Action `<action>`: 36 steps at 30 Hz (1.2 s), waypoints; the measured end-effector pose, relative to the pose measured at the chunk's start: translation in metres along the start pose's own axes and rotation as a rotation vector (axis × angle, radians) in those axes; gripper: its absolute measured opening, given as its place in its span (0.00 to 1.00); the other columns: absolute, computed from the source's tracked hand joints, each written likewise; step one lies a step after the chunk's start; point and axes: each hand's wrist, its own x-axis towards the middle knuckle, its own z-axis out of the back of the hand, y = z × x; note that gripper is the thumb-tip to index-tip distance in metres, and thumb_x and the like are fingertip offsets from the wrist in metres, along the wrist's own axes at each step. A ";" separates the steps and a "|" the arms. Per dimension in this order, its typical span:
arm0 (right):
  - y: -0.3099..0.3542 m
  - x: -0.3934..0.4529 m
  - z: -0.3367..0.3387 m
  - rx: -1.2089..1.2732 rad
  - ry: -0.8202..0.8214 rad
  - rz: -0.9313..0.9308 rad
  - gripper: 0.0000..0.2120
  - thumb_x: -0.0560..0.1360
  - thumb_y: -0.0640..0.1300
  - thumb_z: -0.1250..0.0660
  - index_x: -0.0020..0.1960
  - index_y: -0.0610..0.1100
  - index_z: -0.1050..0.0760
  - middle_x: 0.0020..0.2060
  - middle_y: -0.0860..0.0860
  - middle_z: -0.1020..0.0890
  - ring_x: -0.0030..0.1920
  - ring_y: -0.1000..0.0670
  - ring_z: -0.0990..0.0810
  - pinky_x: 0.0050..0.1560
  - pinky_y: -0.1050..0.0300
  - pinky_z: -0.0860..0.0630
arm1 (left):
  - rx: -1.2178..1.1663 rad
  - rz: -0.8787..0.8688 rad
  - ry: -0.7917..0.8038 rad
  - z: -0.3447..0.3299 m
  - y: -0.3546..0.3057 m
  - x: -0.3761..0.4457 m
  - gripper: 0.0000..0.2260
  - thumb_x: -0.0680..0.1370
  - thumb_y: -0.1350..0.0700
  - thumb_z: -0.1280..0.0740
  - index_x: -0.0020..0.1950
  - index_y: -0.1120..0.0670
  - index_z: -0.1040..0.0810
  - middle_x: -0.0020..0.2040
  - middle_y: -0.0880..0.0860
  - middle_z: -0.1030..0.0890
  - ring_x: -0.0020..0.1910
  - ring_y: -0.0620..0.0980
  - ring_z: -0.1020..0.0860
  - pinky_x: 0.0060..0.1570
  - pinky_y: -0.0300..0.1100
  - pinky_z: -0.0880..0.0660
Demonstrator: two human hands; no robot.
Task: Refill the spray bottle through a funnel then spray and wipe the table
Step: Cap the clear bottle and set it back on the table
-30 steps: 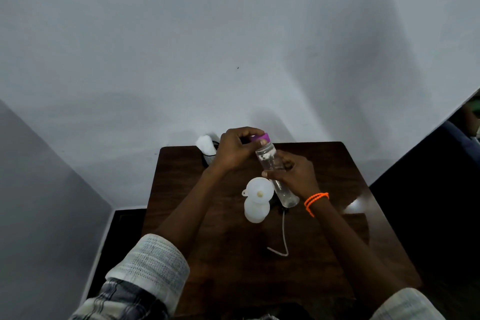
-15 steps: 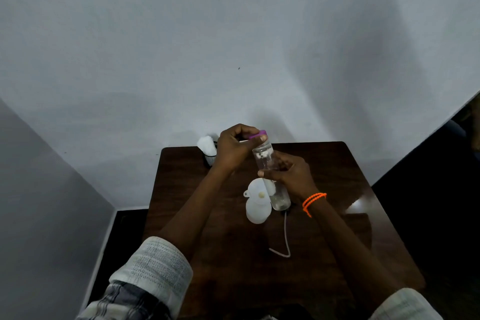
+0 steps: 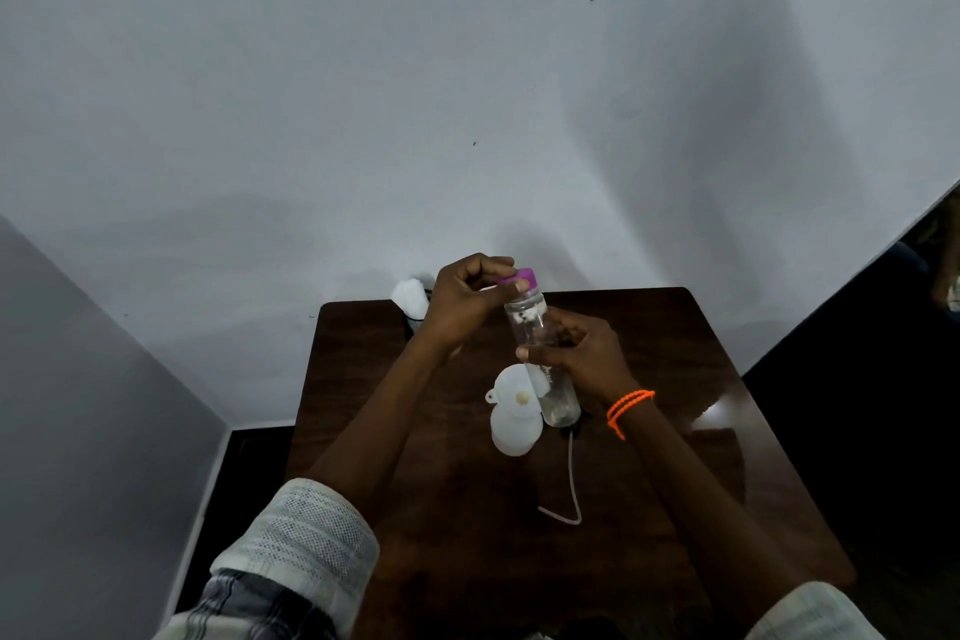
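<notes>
Left hand (image 3: 465, 299): fingertips pinching the purple cap (image 3: 519, 277) at the top of the clear bottle (image 3: 540, 359). Right hand (image 3: 579, 353): wrapped round the bottle's middle, thumb across the near face, orange band (image 3: 628, 408) at the wrist. Bottle held up off the table (image 3: 649, 483), long axis running near to far, leaning a little, cap end toward the wall and base end toward the body. Cap apparently on the neck; whether loosened, impossible to tell.

Just left of the bottle's base and below it: white funnel (image 3: 511, 390) seated in the mouth of the white spray bottle (image 3: 514, 431), standing upright on the table, between the two forearms. Funnel mouth close beside the base, apparently touching or overlapping it in view.

Judged step: unscrewing the cap before pouring. Coming move likely a tip of the cap end down and leftward over the funnel, so the right hand the carrying one, the left nearer the cap.

Further out: thin white tube (image 3: 571, 483) lying on the wood toward the body; white object (image 3: 410, 294) at the far left table edge, identity unclear.
</notes>
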 end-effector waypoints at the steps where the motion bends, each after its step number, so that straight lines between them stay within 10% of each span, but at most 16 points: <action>1: 0.000 0.001 0.000 -0.004 -0.009 0.001 0.21 0.64 0.42 0.16 0.56 0.50 0.15 0.47 0.51 0.12 0.50 0.49 0.13 0.53 0.46 0.16 | 0.012 -0.013 -0.011 0.000 0.000 0.001 0.10 0.70 0.67 0.21 0.49 0.64 0.17 0.55 0.58 0.15 0.53 0.50 0.16 0.54 0.44 0.20; 13: 0.002 0.008 0.001 -0.039 -0.037 0.022 0.22 0.62 0.40 0.16 0.55 0.50 0.15 0.45 0.54 0.12 0.47 0.56 0.13 0.46 0.66 0.20 | 0.081 -0.069 -0.072 -0.005 -0.002 0.006 0.10 0.69 0.64 0.20 0.47 0.62 0.16 0.46 0.54 0.14 0.46 0.47 0.16 0.49 0.39 0.21; 36: -0.004 0.008 -0.001 0.092 -0.011 0.005 0.20 0.64 0.42 0.16 0.55 0.49 0.15 0.48 0.47 0.12 0.51 0.44 0.13 0.54 0.36 0.18 | -0.142 0.035 0.055 -0.006 0.000 0.007 0.07 0.75 0.67 0.26 0.52 0.65 0.18 0.57 0.59 0.16 0.56 0.54 0.17 0.61 0.52 0.22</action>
